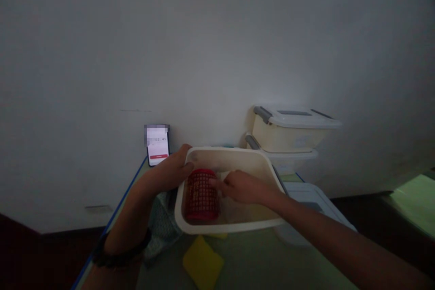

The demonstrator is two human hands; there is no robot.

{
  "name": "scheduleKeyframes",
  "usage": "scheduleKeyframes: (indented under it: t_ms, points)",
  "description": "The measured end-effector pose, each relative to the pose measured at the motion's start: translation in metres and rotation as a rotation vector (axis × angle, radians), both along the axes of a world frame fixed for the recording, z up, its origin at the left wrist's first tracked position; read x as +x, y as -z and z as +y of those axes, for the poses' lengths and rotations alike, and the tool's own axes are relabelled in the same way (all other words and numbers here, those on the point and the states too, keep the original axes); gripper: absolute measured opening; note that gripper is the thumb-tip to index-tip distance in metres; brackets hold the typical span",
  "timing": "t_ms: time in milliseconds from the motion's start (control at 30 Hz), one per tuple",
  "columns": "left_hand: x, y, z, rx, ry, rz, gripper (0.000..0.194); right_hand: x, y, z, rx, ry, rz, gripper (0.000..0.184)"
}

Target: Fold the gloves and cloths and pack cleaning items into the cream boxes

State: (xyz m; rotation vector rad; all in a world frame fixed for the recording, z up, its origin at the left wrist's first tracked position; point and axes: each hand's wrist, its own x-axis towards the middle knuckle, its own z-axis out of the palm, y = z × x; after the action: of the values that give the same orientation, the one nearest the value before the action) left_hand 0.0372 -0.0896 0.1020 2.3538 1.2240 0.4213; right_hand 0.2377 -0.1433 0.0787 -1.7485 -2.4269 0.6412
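Note:
A white plastic storage bin (231,228) is tilted towards me, its inside in view. My left hand (175,167) grips the bin's left rim, with the thumb over the edge. Inside, against the left end, lies a red rounded container (203,195) with a gold grid pattern; its exact kind is unclear. My right hand (239,186) reaches into the bin from the right. Its fingers are curled, and the fingertips are at the right side of the red container. Something pale shows beside these fingers, too dim to make out.
A lit phone (158,145) leans on the wall at the back left. Two lidded boxes (288,133) are stacked at the back right. A loose lid (312,199) lies right of the bin. A yellow cloth or sponge (203,262) and a grey-green cloth (163,226) lie in front.

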Motion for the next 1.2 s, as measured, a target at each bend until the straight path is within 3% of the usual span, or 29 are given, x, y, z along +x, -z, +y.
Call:
scheduleKeyframes:
  t_ms: [133, 300, 433, 533, 600, 667, 900, 967, 1067, 1200]
  points:
    - [-0.001, 0.000, 0.001, -0.022, -0.011, -0.014, 0.032, 0.015, -0.016, -0.004, 0.000, 0.059, 0.102, 0.067]
    - [0.000, -0.003, 0.001, -0.018, -0.003, -0.009, 0.049, 0.034, -0.036, -0.022, 0.263, 0.008, 0.138, 0.042]
    - [0.003, -0.005, 0.001, 0.023, -0.015, -0.002, 0.059, 0.056, -0.036, -0.028, 0.523, 0.021, 0.155, 0.028]
    - [0.005, -0.007, 0.001, 0.012, -0.020, 0.000, 0.063, 0.086, -0.027, -0.025, 0.650, 0.176, 0.254, 0.025]
    - [0.006, -0.008, 0.000, 0.014, -0.032, 0.014, 0.063, 0.110, -0.016, -0.025, 0.595, 0.366, 0.307, 0.033]
    - [0.007, -0.009, -0.001, 0.033, -0.041, 0.026, 0.063, 0.131, -0.003, -0.028, 0.511, 0.395, 0.277, 0.040]
    - [0.009, -0.009, -0.001, 0.065, -0.062, 0.066, 0.064, 0.165, 0.040, -0.052, 0.054, 0.222, -0.013, 0.013]
    - [0.009, -0.007, 0.000, 0.082, -0.063, 0.066, 0.064, 0.167, 0.046, -0.055, -0.036, 0.201, -0.119, 0.016]
    - [0.008, -0.006, 0.001, 0.108, -0.065, 0.054, 0.064, 0.168, 0.051, -0.056, -0.080, 0.204, -0.269, 0.032]
    - [0.007, -0.003, 0.000, 0.127, -0.038, 0.023, 0.059, 0.166, 0.059, -0.053, -0.061, 0.184, -0.396, 0.031]
